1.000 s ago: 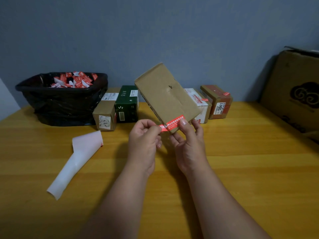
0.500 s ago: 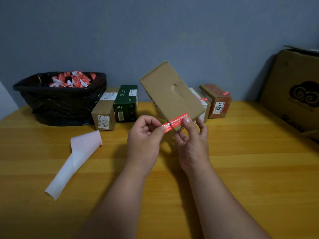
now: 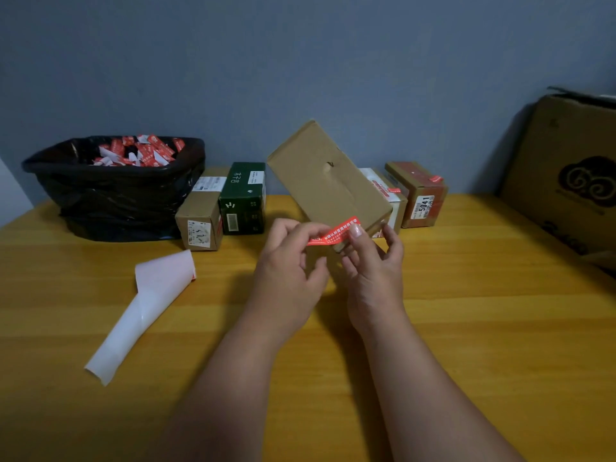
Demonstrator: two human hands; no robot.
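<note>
Left hand (image 3: 286,271): thumb and forefinger tips closed together on the loose left end of the red sticker (image 3: 336,232); remaining fingers curled loosely below the pinch

Right hand (image 3: 373,271): thumb pressed flat on the sticker's right part, other fingers curled round behind the low corner of the cardboard box (image 3: 326,181), clamping it

Box is held off the table (image 3: 500,328), tilted, with its long body rising up and to the left from the right fingertips. Broad brown face toward the camera, small dent near its middle

Sticker runs from the left pinch across to the box's lower edge under the right thumb. Its left part is free of the cardboard, its right part lies on it

Beyond the fingers:
- green box (image 3: 245,198) and small brown box (image 3: 200,221) side by side, past the left knuckles
- box marked 5041 (image 3: 421,195) past the right fingertips
- black bin (image 3: 116,201) far left of the left hand, red and white scraps inside
- white backing sheet (image 3: 143,308), curled, on the table left of the left wrist
- large carton (image 3: 566,168) well right of the right hand
</note>
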